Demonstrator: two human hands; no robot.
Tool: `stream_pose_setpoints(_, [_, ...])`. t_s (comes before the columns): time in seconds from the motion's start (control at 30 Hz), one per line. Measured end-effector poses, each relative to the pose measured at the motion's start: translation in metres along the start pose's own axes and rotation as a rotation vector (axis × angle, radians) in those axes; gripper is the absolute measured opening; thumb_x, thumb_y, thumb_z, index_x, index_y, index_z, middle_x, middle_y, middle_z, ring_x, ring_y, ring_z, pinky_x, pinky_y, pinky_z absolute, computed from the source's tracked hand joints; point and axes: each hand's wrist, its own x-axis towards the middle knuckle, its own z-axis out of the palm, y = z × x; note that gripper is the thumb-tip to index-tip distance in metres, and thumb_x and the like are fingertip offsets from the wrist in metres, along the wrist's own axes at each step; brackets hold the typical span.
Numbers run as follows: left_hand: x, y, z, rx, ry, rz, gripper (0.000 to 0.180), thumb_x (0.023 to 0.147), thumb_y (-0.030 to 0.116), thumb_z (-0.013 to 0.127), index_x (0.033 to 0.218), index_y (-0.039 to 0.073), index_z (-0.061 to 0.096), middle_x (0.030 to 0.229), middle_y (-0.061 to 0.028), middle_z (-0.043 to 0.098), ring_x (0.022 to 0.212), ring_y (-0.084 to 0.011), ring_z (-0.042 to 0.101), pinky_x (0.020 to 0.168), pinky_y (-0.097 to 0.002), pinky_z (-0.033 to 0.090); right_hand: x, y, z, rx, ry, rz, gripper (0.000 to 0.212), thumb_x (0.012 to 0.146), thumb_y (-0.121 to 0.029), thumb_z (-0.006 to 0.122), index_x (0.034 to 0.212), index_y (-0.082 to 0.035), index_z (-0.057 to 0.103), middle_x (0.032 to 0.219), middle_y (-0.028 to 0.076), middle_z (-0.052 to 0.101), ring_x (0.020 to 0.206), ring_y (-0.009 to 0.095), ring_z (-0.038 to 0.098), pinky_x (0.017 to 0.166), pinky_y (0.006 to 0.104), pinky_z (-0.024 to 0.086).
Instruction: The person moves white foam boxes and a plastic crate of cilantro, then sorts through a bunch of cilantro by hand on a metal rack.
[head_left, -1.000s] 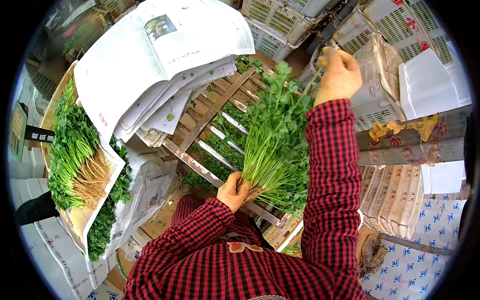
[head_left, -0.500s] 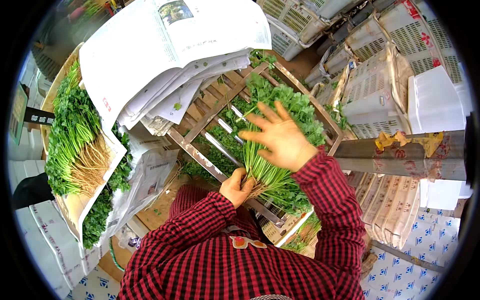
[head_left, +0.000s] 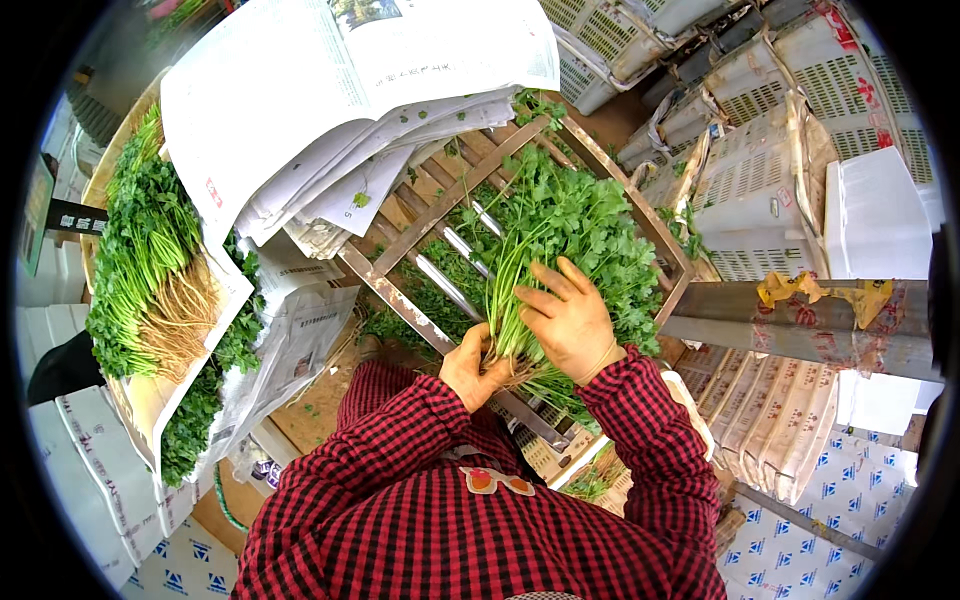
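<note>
My left hand (head_left: 472, 369) is closed round the root end of a bunch of coriander (head_left: 590, 222), its thumb and fingers pressed on the lower stems. Pale stems rise from that grip, and broad green leaves fan away toward the far right over a metal rack (head_left: 416, 228). On the right side of the stems rests my right hand (head_left: 572, 322), its fingers apart and slightly bent, the tips touching the bunch. Thin brownish roots show just beside the left thumb. Leaves and stems hide part of the rack beneath.
Left of the rack, rooted coriander (head_left: 150, 255) lies piled on paper in a basket. A stack of newspapers (head_left: 330, 90) covers the rack's far left. Plastic crates (head_left: 750, 190) stand at the right, near a horizontal metal pole (head_left: 720, 320).
My right hand has moved down toward me, from spread above the bunch to resting against its stems, uncovering more leaves. My left hand keeps its grip at the roots.
</note>
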Motion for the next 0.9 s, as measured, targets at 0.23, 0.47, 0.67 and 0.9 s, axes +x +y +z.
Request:
stream_pose_setpoints(0.23, [0.002, 0.001, -0.014, -0.214, -0.127, 0.057, 0.083, 0.093, 0.054, 0.071, 0.15, 0.004, 0.038, 0.125, -0.0173, 0.069, 0.114, -0.0262, 0.069, 0.097, -0.0368, 0.054, -0.012, -0.002, 0.013, 0.006, -0.01, 0.022, 0.023, 0.081, -0.017, 0.063, 0.101, -0.01, 0.073, 0.12, 0.003, 0.069, 0.123, 0.027, 0.061, 0.113, 0.0476, 0.043])
stream_pose_setpoints(0.47, [0.007, -0.001, 0.007, -0.06, 0.052, -0.081, 0.051, 0.094, 0.015, 0.07, 0.14, 0.004, 0.051, 0.118, -0.0159, 0.073, 0.109, -0.0193, 0.071, 0.094, -0.0326, 0.055, -0.001, 0.007, -0.002, 0.201, -0.166, 0.082, 0.023, 0.081, -0.014, 0.07, 0.104, -0.013, 0.074, 0.125, 0.004, 0.071, 0.125, 0.027, 0.062, 0.111, 0.0481, 0.045])
stream_pose_setpoints(0.67, [0.003, 0.0, 0.004, -0.028, 0.066, -0.064, 0.051, 0.095, 0.017, 0.069, 0.14, 0.003, 0.051, 0.115, -0.019, 0.073, 0.108, -0.0243, 0.072, 0.095, -0.034, 0.055, 0.052, 0.021, -0.002, 0.127, -0.162, 0.045, 0.015, 0.082, -0.014, 0.072, 0.096, -0.016, 0.078, 0.132, 0.007, 0.067, 0.133, 0.033, 0.056, 0.113, 0.0498, 0.043])
stream_pose_setpoints(0.9, [0.007, 0.001, 0.004, -0.024, 0.044, -0.104, 0.051, 0.096, 0.022, 0.068, 0.141, 0.004, 0.05, 0.116, -0.0211, 0.072, 0.108, -0.0276, 0.073, 0.094, -0.0353, 0.056, 0.076, 0.021, 0.01, -0.074, -0.47, -0.025, 0.022, 0.084, -0.022, 0.068, 0.102, -0.023, 0.079, 0.151, 0.006, 0.055, 0.148, 0.033, 0.04, 0.124, 0.0531, 0.027])
